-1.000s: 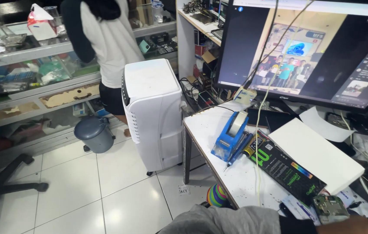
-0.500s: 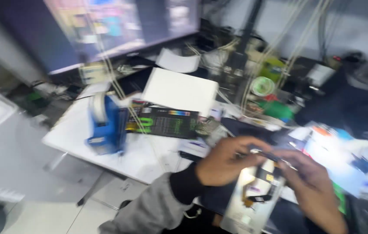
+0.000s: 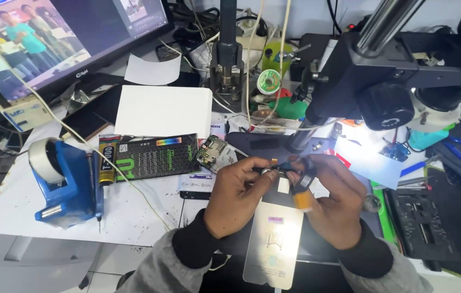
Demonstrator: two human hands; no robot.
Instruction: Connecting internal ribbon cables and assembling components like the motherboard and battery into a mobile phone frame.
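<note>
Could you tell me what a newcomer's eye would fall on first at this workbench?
Probably the two hands at bottom centre: the left hand and right hand meet over a pale phone panel, pinching its small parts. Next, the big black microscope looms at upper right over a brightly lit mat. At left, a blue tape dispenser stands on the white table.

White worktable (image 3: 132, 217) fills most of frame, very cluttered. Big monitor (image 3: 51, 43) at upper left, screen lit, shows photo of people. Black microscope (image 3: 393, 81) on metal pole at upper right, its lamp throws bright patch on bench below. Blue tape dispenser (image 3: 65, 184) at left edge. White box (image 3: 162, 111) at upper centre. Pale wall at top. Light floor tiles at lower left.
</note>
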